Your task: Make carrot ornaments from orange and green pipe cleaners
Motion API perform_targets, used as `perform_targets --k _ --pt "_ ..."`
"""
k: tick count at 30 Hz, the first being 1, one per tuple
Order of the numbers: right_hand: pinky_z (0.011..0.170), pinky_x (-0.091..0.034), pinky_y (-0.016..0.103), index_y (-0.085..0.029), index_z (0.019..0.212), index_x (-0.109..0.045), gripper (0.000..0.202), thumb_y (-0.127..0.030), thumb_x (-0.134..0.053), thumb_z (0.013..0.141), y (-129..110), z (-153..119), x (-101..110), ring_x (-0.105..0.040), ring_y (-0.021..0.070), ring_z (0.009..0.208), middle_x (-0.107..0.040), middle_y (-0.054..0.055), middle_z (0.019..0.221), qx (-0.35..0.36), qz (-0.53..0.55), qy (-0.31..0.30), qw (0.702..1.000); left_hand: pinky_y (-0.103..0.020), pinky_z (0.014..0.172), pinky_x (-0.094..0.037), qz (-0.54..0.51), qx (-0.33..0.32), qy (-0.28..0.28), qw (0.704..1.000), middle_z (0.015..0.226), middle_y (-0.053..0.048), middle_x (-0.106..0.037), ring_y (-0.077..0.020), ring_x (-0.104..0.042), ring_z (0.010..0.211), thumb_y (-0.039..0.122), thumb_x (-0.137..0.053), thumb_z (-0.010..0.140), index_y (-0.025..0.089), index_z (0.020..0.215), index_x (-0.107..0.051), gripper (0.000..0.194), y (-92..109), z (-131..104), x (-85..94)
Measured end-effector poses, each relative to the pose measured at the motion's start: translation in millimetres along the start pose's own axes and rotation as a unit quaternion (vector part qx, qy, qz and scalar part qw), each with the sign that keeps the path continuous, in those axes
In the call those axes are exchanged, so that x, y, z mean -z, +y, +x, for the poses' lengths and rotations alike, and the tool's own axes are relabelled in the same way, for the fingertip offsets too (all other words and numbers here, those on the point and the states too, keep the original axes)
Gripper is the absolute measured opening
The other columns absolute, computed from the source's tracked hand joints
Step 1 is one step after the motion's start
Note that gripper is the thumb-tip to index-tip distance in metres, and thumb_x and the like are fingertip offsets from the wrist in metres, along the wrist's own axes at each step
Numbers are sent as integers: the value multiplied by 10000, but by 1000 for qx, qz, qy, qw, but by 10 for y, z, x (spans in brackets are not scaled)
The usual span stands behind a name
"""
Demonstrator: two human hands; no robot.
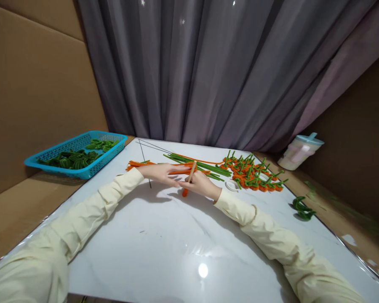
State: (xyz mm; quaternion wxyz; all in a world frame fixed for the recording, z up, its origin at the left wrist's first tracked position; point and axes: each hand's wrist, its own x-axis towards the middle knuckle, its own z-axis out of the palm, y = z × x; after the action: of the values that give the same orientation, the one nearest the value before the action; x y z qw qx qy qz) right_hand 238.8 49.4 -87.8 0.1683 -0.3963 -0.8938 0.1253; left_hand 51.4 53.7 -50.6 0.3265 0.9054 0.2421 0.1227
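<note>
My left hand [161,172] lies over a bundle of orange pipe cleaners [135,165], its fingers stretched toward my other hand and the thumb apart. Close beside it, my right hand [204,184] is closed around a thin tan wooden stick [192,171] that tilts upward. A bright orange piece [185,192] shows under that hand at the stick's lower side; how the two join is hidden. Behind both hands lie loose green pipe cleaners [217,168]. To the right stand several orange pieces with green stems [251,174], set close together.
At the left, a blue plastic basket [91,171] holds curled green pieces [72,160]. A white ring, perhaps tape [231,185], lies near the orange pieces. More green curls [303,209] rest at the table's right edge. A lidded cup [301,150] stands beyond. Thin dark wires [154,146] lie at the back.
</note>
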Motion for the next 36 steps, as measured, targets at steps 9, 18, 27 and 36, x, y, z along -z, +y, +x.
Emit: perform_targets --k 9,18,27,36 --pt "647 -376 261 -138 674 -633 326 -401 -526 833 -27 -12 -124 -534 174 713 -610 73 725 -2 -40 53 998 -292 789 -479 -137 33 232 962 893 -77 -697 -209 -626 903 400 -512 822 117 798 -671 325 279 211 -321" --pt "791 -396 320 -156 801 -609 339 -314 -330 912 23 14 -288 -525 187 798 -622 70 817 28 21 54 998 -267 731 -486 -173 38 295 939 819 -91 -704 -190 -645 807 412 -528 813 98 772 -654 340 176 220 -354" --pt "1039 -105 511 -259 1036 -617 445 -399 -208 929 103 -20 -414 -235 261 1278 -544 58 1197 -6 4 -23 1000 -210 604 -457 -128 44 309 941 709 -52 -688 -145 -627 669 391 -500 828 109 742 -666 338 162 227 -379" --pt "1039 -1 587 -342 1249 -483 424 -421 -207 936 95 -52 -375 -25 281 1360 -337 -11 1425 36 -47 -57 997 -183 479 -394 -113 60 328 936 560 -11 -618 -109 -562 530 370 -516 814 97 703 -651 324 172 231 -380"
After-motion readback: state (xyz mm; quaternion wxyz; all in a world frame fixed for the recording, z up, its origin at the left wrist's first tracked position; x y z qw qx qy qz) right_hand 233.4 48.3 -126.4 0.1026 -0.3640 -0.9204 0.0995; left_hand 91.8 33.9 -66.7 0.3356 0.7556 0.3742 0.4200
